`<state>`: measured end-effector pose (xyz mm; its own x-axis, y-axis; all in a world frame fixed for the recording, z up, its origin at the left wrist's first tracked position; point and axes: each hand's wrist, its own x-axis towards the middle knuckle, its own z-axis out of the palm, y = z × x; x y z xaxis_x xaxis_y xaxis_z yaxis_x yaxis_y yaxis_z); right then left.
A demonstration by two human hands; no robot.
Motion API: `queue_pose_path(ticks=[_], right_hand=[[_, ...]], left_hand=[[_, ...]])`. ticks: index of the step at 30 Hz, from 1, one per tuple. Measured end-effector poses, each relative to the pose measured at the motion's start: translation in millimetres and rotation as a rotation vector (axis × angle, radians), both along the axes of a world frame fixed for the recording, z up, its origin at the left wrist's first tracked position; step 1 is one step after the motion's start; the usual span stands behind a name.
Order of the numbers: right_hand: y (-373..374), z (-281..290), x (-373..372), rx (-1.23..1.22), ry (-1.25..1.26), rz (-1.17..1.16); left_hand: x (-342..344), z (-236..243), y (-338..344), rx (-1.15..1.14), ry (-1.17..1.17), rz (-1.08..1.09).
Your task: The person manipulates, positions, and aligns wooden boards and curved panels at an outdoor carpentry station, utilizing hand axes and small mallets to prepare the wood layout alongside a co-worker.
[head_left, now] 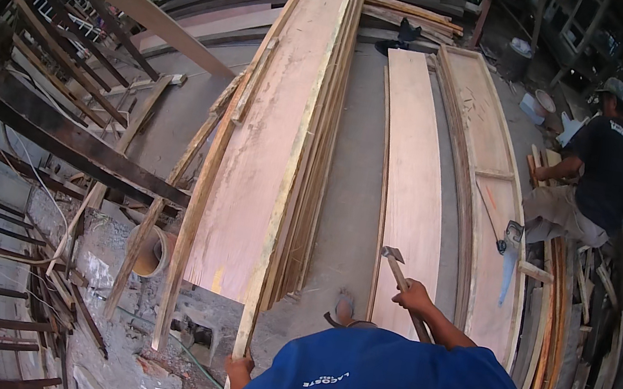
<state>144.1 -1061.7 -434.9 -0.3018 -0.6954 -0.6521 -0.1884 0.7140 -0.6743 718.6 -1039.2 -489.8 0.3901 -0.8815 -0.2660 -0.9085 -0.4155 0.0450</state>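
A long, flat plywood panel (262,144) with pale, streaky grain tops a layered stack (312,195), stretching away ahead of the left hand (238,373). Along its right edge runs a narrow, rough-sawn wood strip (278,230), its near end clamped in the low-set left fingers. The right hand's (415,298) fingers wrap the wooden handle of a metal-headed hammer (398,273), forearm angled inward, head tipped forward and leftward.
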Motion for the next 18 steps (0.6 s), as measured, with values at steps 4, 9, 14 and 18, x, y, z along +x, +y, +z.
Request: queue_pose_path(ticks=[4,9,14,18], right_hand=[[11.5,0.3,-74.2,0.11,0.21,0.095],[-2.0,2.1,-101.9,0.099,0.056,-0.145],[-2.8,-6.1,-117.1,0.102,0.047,-0.313],[-31.5,0.2,-121.2,0.121,0.031,-0.376]], left_hand=[[-66.0,8.6,-105.6,0.191,0.112,0.173],[-109.7,14.5,-208.0,0.575,0.047,-0.094],[-164.7,32.4,-301.5,0.773,-0.19,-0.398],[-178.3,36.5,-364.9,0.828,-0.163,-0.364]])
